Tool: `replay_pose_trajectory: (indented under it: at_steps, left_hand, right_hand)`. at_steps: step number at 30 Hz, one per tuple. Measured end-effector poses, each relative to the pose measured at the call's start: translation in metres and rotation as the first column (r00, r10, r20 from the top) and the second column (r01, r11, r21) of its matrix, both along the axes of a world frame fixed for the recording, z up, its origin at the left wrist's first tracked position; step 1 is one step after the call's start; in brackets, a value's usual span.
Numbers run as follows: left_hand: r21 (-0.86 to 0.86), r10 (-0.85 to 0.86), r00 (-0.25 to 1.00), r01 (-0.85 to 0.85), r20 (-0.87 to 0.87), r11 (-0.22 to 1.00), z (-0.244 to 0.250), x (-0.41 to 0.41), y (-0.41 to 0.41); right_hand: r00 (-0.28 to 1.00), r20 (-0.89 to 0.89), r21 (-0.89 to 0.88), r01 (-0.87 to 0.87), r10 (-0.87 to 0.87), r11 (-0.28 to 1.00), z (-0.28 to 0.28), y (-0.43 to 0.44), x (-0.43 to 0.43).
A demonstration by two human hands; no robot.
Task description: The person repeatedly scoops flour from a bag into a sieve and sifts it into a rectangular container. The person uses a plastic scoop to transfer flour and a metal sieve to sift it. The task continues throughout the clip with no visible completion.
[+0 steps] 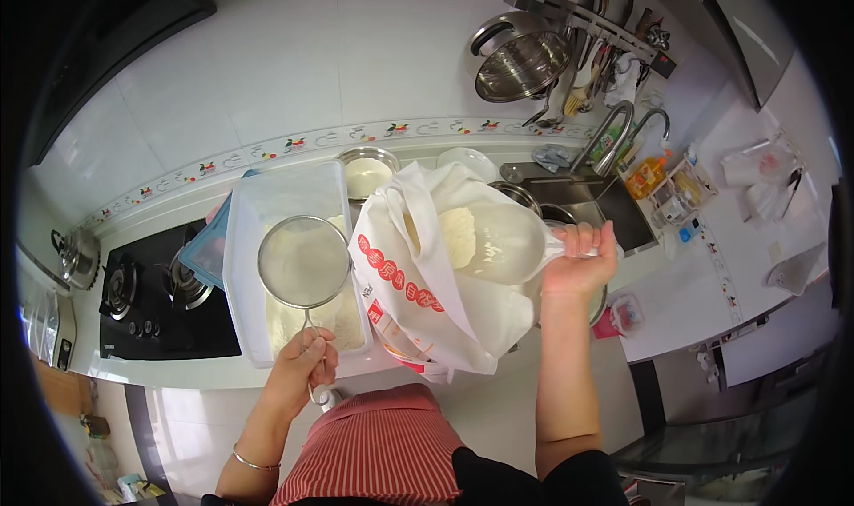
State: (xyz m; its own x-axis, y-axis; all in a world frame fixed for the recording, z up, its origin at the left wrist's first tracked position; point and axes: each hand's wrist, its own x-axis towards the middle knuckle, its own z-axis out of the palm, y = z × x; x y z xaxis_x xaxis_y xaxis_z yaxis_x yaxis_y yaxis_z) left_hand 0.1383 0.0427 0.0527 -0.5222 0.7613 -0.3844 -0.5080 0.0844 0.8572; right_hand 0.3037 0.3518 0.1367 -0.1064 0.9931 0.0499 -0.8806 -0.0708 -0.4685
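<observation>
My left hand (pixel 308 362) grips the handle of a round wire-mesh sieve (pixel 304 262). The sieve is held over a white plastic tub (pixel 235 286) with pale flour (pixel 287 329) in it; whether the mesh itself carries flour I cannot tell. In my right hand (pixel 582 260) is the handle of a translucent plastic scoop (pixel 510 244). Pale flour (pixel 458 236) lies at the scoop's far end, inside the mouth of a white woven flour bag (pixel 393 226) with red printing. The bag stands open beside the tub's right wall, its folds hiding the inside.
A black gas hob (pixel 177 332) is at left, with a blue plastic lid (pixel 212 239) between it and the tub. Behind the tub sits a metal bowl (pixel 368 172) with pale contents. At right are a steel sink (pixel 624 216), a faucet (pixel 610 139) and bottles. Utensils hang from a wall rack (pixel 594 22).
</observation>
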Motion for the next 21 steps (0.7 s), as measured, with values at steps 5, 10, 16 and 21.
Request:
replay_pose_trajectory:
  at_steps: [5,10,16,21]
  left_hand:
    - [-0.025,-0.002,1.0,0.003,0.023,1.0,0.018,-0.009,-0.018]
    - [-0.017,-0.049,0.999,0.049,0.012,0.999,0.027,-0.022,-0.033]
    - [-0.073,-0.191,0.981,0.19,-0.014,0.979,0.042,-0.041,-0.055]
    - [-0.088,-0.341,0.94,0.341,0.015,0.936,0.048,-0.057,-0.074]
  right_hand:
    - [0.994,-0.104,0.013,0.036,-0.035,0.999,0.009,0.005,0.023]
    - [0.986,-0.145,0.0,0.082,-0.081,0.997,0.024,0.008,0.049]
    - [0.985,-0.137,0.076,0.116,-0.105,0.99,0.063,-0.009,0.058]
    - [0.912,-0.332,0.173,-0.193,0.242,0.966,0.093,-0.031,0.043]
